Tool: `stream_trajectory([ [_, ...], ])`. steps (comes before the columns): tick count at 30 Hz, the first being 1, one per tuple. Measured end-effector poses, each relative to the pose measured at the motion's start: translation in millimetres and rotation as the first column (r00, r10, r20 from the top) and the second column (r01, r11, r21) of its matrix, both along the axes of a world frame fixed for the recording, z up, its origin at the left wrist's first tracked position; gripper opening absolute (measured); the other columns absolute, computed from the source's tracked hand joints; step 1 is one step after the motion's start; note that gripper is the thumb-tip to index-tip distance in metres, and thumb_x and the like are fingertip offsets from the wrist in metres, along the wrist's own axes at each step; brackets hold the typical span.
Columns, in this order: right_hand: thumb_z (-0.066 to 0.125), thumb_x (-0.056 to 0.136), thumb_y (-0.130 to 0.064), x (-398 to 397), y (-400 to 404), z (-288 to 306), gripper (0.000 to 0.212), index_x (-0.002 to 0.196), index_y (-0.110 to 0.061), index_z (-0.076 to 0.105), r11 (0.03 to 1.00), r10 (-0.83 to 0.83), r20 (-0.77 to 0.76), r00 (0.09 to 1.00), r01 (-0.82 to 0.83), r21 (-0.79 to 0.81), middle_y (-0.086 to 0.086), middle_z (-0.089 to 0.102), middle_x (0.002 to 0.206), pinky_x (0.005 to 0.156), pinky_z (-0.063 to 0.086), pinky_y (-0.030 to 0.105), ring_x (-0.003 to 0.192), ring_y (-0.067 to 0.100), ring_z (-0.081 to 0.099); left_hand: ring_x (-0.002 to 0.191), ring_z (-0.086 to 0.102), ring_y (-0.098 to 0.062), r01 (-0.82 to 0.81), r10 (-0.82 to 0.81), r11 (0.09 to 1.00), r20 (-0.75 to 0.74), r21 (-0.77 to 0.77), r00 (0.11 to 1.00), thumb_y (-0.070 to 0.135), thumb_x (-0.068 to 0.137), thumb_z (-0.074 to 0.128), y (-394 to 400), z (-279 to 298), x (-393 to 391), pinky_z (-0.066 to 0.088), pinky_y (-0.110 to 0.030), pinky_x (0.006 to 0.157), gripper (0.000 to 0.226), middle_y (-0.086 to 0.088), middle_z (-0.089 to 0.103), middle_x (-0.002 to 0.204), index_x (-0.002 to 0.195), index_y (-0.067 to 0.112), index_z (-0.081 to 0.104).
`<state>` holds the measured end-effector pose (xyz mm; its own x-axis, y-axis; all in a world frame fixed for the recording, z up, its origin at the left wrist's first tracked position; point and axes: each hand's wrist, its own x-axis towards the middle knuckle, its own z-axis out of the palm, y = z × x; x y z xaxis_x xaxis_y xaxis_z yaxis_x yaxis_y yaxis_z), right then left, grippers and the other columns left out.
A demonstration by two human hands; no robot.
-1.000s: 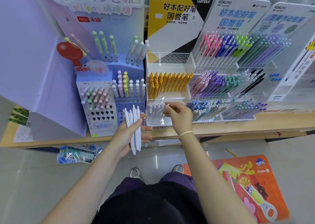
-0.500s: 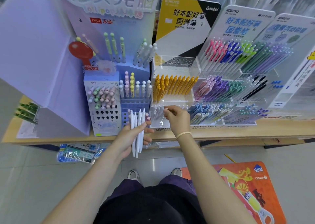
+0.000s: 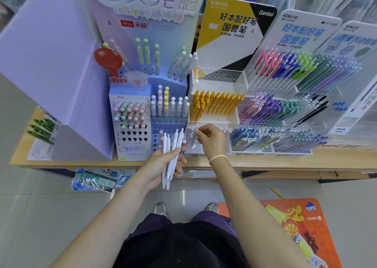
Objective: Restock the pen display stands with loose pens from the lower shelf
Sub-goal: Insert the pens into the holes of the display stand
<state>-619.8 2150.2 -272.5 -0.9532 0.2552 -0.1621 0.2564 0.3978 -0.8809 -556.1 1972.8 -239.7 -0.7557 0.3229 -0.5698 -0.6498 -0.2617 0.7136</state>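
Your left hand [image 3: 161,163] grips about four white pens [image 3: 171,157] upright; your right hand [image 3: 212,140] pinches one pen [image 3: 196,131] at the clear display stand [image 3: 214,123].

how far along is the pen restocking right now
Done: the yellow pens fill their middle tier. In hand: the right hand pinches a white pen at the clear bottom tier, which looks partly filled. Left: the bundle of white pens gripped by the left hand, and the empty top tier.
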Motion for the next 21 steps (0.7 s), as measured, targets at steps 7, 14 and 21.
stream_trajectory([
  [7,0.075,0.087,-0.013,1.1,3.9,-9.0,0.014,0.080,-0.023,0.067,0.999,0.034,0.006,0.999,-0.034,0.033,0.004,0.070,0.078,0.076,0.058,0.049,0.077,0.027,0.069,0.050,0.053,-0.019,0.023,-0.023,0.999,0.010,0.028,1.000,0.032,0.103,0.050,0.6,-0.9,-0.5,0.047,-0.028,0.050,0.029,-0.010,0.062,0.073,0.123,0.018,0.066],
  [14,0.066,0.093,-0.012,19.8,5.4,0.0,0.006,0.098,-0.015,0.068,0.995,-0.036,0.028,0.999,0.038,-0.091,0.005,0.068,0.081,0.061,0.054,0.037,0.062,0.019,0.065,0.043,0.035,-0.013,0.050,-0.050,0.995,-0.008,0.085,0.999,0.038,0.091,0.058,4.9,-6.3,-1.4,0.026,-0.022,0.044,0.040,-0.005,0.052,0.066,0.125,0.019,0.066],
  [21,0.058,0.099,-0.018,29.1,4.6,31.6,0.019,0.102,-0.006,0.072,0.818,0.141,0.150,0.979,-0.030,-0.574,0.007,0.069,0.084,0.050,0.042,0.024,0.062,0.015,0.059,0.043,0.039,-0.012,0.091,-0.092,0.995,0.010,0.051,0.996,0.038,0.086,0.064,14.6,-13.7,-3.4,0.028,-0.019,0.039,0.046,-0.008,0.059,0.069,0.120,0.007,0.068],
])
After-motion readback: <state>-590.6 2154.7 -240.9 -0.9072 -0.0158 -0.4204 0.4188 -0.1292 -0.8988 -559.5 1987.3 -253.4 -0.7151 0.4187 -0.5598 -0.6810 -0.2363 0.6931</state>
